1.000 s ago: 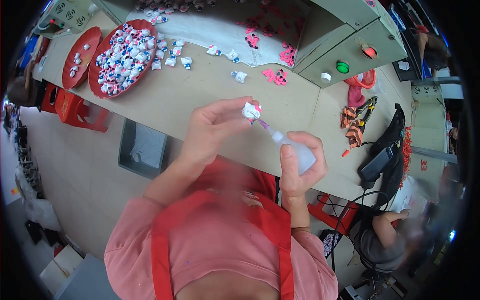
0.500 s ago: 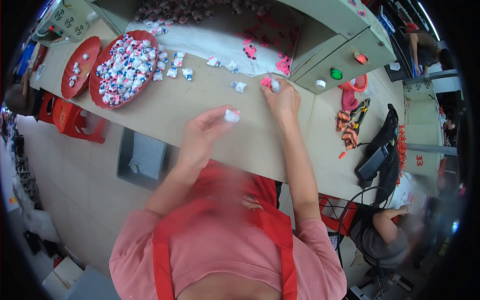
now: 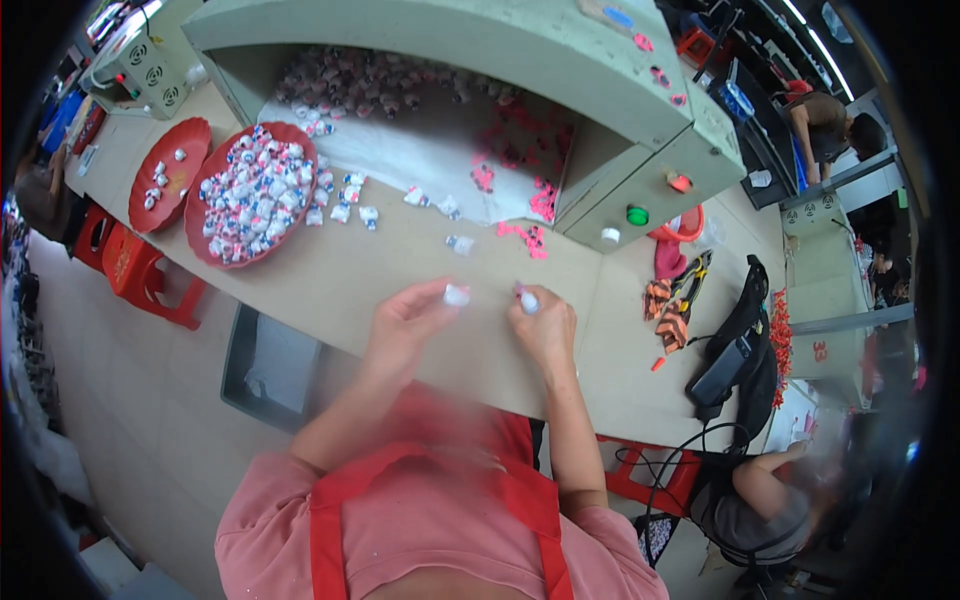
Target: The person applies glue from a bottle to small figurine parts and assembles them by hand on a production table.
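Observation:
A small white toy figurine with a touch of pink is pinched between the thumb and fingers of my left hand, just above the table. My right hand grips a small white bottle with a thin tip, a short way right of the figurine and apart from it. Whether the right fingers also hold a small piece is too fine to tell. Beyond my hands, a single white figurine lies on the table, with a cluster of small pink pieces to its right.
A red dish heaped with figurines stands at the left, beside another red dish holding several. Behind is a pale green machine with figurines inside its opening. Striped gloves and a black bag lie at the right.
My right hand has drawn back from the pink pieces toward my left hand, still holding the bottle. The left hand keeps its figurine. The whole view has tilted, so the table sits lower.

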A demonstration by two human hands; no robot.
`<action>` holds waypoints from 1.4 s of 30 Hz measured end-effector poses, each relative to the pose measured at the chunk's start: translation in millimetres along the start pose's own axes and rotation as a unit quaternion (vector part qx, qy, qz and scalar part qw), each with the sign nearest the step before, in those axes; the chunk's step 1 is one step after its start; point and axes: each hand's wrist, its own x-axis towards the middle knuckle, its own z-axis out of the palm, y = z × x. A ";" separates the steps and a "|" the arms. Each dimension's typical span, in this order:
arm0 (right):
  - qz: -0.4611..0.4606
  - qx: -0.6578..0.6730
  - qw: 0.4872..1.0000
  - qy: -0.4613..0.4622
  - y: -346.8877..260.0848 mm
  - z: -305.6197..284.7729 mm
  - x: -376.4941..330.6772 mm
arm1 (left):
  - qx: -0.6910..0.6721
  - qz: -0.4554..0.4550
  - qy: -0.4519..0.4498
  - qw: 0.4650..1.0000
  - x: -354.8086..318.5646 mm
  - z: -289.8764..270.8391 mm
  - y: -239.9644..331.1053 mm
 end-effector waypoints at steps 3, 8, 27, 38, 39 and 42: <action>0.067 0.055 0.996 -0.021 5.8 -2.2 5.4 | 0.000 0.006 -0.014 1.000 0.6 5.1 1.3; 0.149 0.454 0.873 -0.100 -28.3 -29.9 -3.4 | 0.067 0.050 -0.004 0.996 1.3 8.2 4.3; 0.113 0.332 0.933 -0.081 -72.9 -38.4 -33.3 | 0.109 0.066 -0.075 0.989 -7.6 12.7 10.8; 0.071 0.372 0.921 -0.090 -62.2 -38.5 -31.6 | 0.128 0.126 -0.058 0.982 -10.9 28.1 -5.2; 0.071 0.373 0.921 -0.090 -61.1 -38.5 -31.7 | 0.129 0.113 -0.069 0.983 -10.2 27.4 -4.7; 0.070 0.376 0.919 -0.089 -60.1 -38.1 -31.0 | 0.091 0.067 -0.049 0.992 -8.5 27.8 -2.2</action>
